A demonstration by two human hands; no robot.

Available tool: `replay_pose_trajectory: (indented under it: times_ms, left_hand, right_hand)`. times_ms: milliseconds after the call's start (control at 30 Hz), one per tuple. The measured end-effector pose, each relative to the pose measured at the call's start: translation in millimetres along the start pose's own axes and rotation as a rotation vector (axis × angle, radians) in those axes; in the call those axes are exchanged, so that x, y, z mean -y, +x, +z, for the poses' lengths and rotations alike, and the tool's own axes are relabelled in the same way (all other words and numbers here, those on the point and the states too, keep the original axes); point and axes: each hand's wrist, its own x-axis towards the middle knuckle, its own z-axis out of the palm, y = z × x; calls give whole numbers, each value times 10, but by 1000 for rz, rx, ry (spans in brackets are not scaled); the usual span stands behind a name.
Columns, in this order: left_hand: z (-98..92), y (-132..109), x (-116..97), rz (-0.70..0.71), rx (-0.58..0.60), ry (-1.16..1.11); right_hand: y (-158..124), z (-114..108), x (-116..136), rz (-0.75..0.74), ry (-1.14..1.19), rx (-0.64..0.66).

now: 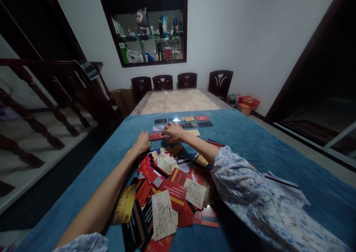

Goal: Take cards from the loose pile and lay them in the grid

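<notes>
A red card (157, 136) lies at the near left end of several cards set out in rows. My right hand (174, 133) reaches over from the right, its bent fingertips at the card's right edge. My left hand (141, 142) rests on the cloth just left of the card, fingers curled together; whether they hold anything is hidden. Closer to me, between my forearms, spreads a loose heap of overlapping cards, among them a gold card (125, 204), a cream card (163, 215) and a black card (132, 226). My right hand partly hides the middle cards of the rows.
A blue cloth (111, 163) covers the near part of the long table, and a patterned tabletop (178, 100) shows beyond. Whitish cards (287, 187) lie by my right sleeve. Dark chairs (220, 82) stand at the far end. A wooden railing (41, 129) runs along the left.
</notes>
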Motion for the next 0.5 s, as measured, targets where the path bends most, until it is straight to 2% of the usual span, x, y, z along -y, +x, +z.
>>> replay_pose_trajectory:
  times_ms: [133, 333, 400, 500]
  left_hand:
    - [-28, -125, -32, 3, -14, 56]
    - [-120, -367, -190, 60, -24, 117]
    - [-156, -445, -256, 73, -15, 121]
    - [-221, -574, -360, 107, 28, 152]
  right_hand:
    - [-188, 23, 89, -99, 73, -10]
    - [-427, 186, 209, -225, 182, -141]
    - [-503, 243, 258, -260, 207, -185]
    - [-625, 290, 344, -294, 220, -178]
